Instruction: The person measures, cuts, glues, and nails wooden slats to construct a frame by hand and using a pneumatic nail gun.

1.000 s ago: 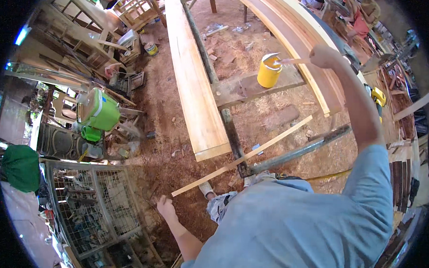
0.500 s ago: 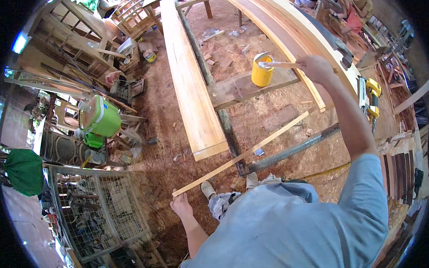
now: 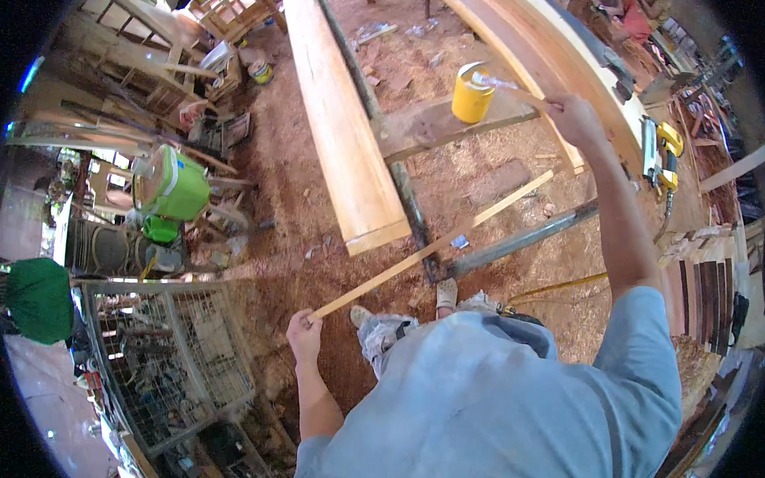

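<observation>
My left hand [image 3: 306, 334] is closed on the near-left end of a thin wooden strip [image 3: 415, 257], which slants up to the right across the gap between the boards. My right hand [image 3: 574, 119] grips a flat wooden stick [image 3: 529, 94] whose pale, whitish tip rests at the mouth of a yellow can [image 3: 471, 100]. The can stands open on a rough crosspiece [image 3: 420, 135] of the wooden stand. A wide pale plank [image 3: 344, 145] lies lengthwise left of it, and long curved boards [image 3: 566, 60] lie to its right.
A yellow nail gun [image 3: 668, 156] with a hose lies on the right. A metal bar [image 3: 526, 236] crosses low. Green plastic container [image 3: 174, 185], wire-mesh frames [image 3: 151, 357] and stacked furniture parts [image 3: 230, 23] crowd the left. People work at the upper right [image 3: 639, 20].
My left hand has come up onto the strip's end and closed on it. My right hand, still holding the stick, has lowered slightly relative to the can. The view has shifted slightly.
</observation>
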Motion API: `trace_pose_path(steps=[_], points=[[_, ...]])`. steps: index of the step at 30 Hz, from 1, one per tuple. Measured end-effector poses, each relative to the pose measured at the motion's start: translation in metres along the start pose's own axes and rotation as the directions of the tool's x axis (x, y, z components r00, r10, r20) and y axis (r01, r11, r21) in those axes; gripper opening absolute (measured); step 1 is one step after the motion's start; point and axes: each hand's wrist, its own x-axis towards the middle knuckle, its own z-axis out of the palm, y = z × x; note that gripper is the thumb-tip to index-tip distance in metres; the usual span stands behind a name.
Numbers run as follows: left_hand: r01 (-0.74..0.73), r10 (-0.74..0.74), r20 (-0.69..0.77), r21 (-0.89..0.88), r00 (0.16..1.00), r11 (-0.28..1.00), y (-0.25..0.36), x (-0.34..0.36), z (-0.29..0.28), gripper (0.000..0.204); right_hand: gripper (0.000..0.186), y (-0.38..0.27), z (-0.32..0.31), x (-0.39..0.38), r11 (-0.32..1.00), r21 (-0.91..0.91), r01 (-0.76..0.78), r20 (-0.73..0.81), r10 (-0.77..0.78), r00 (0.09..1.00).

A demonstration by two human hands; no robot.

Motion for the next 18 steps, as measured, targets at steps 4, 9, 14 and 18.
trace_pose_path(steps=[4, 9, 14, 18], points=[[0.116, -0.117, 0.091, 0.012, 0.989, 0.993, -0.015, 0.011, -0.007, 0.028, 0.029, -0.025, -0.004, -0.045, 0.871, 0.383, -0.307, 0.178, 0.256, 0.95], [-0.142, 0.127, 0.105, 0.152, 0.986, 0.978, -0.026, 0.04, -0.004, 0.028, 0.02, -0.013, 0.066, -0.177, 0.392, 0.882, -0.261, 0.222, 0.142, 0.965], [-0.223, 0.194, 0.208, 0.126, 0.959, 0.967, -0.017, 0.091, -0.004, 0.027, 0.017, -0.076, 0.111, -0.306, 0.124, 0.923, -0.364, 0.315, 0.303, 0.9], [-0.303, 0.274, 0.379, 0.017, 0.884, 0.953, 0.0, 0.107, 0.011, 0.025, 0.025, -0.121, 0.122, -0.355, 0.145, 0.885, -0.442, 0.348, 0.423, 0.836]])
